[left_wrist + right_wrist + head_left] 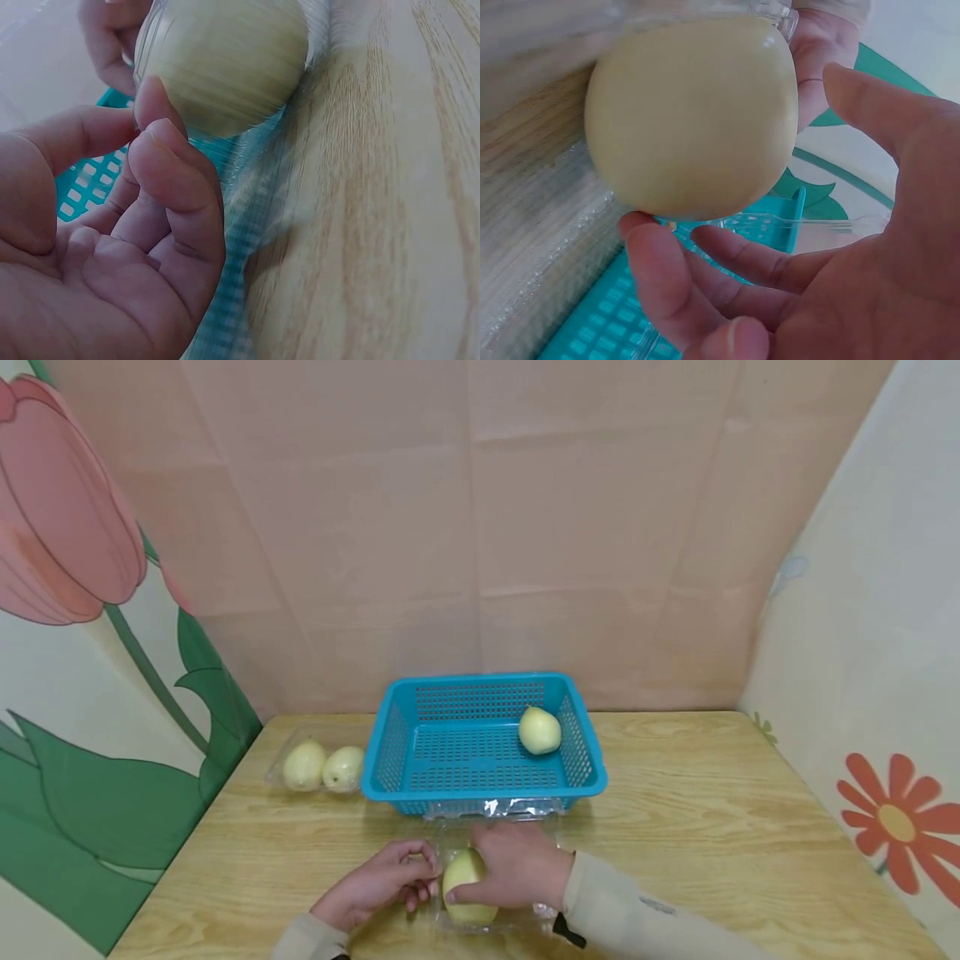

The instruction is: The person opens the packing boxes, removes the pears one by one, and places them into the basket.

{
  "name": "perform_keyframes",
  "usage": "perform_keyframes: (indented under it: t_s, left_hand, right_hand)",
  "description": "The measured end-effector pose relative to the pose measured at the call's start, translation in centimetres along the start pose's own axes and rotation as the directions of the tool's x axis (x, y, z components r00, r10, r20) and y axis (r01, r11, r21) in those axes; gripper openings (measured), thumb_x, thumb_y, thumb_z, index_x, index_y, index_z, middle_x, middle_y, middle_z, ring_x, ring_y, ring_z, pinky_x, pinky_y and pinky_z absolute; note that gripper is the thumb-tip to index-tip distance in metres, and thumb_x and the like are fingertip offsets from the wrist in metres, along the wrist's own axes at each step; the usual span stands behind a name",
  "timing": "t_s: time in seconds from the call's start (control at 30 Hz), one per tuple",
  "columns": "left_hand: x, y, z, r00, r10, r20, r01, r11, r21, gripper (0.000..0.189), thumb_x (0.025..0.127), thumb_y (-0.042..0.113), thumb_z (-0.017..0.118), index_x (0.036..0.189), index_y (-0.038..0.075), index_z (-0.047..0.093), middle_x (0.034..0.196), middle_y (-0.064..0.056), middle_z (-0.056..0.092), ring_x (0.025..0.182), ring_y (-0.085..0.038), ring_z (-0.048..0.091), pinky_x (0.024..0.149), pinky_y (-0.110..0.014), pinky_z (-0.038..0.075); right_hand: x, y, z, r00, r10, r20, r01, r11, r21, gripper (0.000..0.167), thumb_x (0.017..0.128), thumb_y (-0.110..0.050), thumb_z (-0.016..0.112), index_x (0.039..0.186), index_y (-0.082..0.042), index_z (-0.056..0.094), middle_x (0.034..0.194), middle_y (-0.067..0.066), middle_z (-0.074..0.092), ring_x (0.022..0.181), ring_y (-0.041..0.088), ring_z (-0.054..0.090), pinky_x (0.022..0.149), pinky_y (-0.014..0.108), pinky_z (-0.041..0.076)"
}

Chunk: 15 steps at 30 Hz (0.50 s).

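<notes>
- Pear (467, 887) in the head view: it lies in a clear plastic clamshell tray (517, 920) at the near edge of the wooden table (712, 827), just in front of the blue basket (420, 768). The right hand (517, 864) covers it from above with fingers curled round it; the left hand (386, 881) pinches the tray's left edge, seemingly to steady it. Another pear (540, 730) sits inside the basket, and two more (322, 767) rest in a second clear tray to the basket's left.
- Left wrist view: the left hand's fingertips (161, 139) bend against the clear plastic beside the pear (225, 64), gripping the tray rather than the fruit.
- Right wrist view: the right hand's fingers (667, 277) cup under the pear (694, 112), thumb on the far side, a loose wrap suited to a round, smooth fruit.
</notes>
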State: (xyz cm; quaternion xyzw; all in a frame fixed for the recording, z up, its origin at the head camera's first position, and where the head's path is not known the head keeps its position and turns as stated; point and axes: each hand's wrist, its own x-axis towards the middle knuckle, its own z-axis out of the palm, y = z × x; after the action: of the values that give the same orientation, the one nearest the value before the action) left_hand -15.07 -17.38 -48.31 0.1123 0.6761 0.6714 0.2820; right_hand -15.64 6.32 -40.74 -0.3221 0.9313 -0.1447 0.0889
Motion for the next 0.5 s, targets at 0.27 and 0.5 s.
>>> perform_keyframes:
  t_s: [0.27, 0.5]
  left_hand:
    - [0.01, -0.02, 0.04, 1.0, 0.005, 0.003, -0.005, 1.0, -0.007, 0.005, 0.096, 0.009, 0.058, 0.094, 0.008, 0.054, 0.08, -0.001, 0.066, 0.065, -0.008, 0.054, 0.055, -0.019, 0.046]
    - [0.03, 0.03, 0.02, 1.0, 0.003, 0.005, -0.003, 1.0, -0.007, 0.005, 0.096, 0.007, 0.056, 0.093, 0.011, 0.054, 0.08, 0.0, 0.066, 0.065, -0.008, 0.054, 0.055, -0.019, 0.046]
  right_hand:
    - [0.45, -0.34, -0.06, 1.0, 0.009, 0.029, -0.009, 1.0, 0.005, 0.053, 0.077, -0.069, 0.069, 0.084, -0.018, 0.056, 0.066, -0.009, 0.049, 0.057, 0.009, 0.045, 0.048, 0.027, 0.038]
    - [0.79, -0.4, -0.01, 0.998, 0.029, 0.062, -0.029, 1.0, -0.001, 0.055, 0.077, -0.071, 0.068, 0.081, -0.018, 0.055, 0.065, -0.008, 0.05, 0.057, 0.01, 0.046, 0.048, 0.028, 0.038]
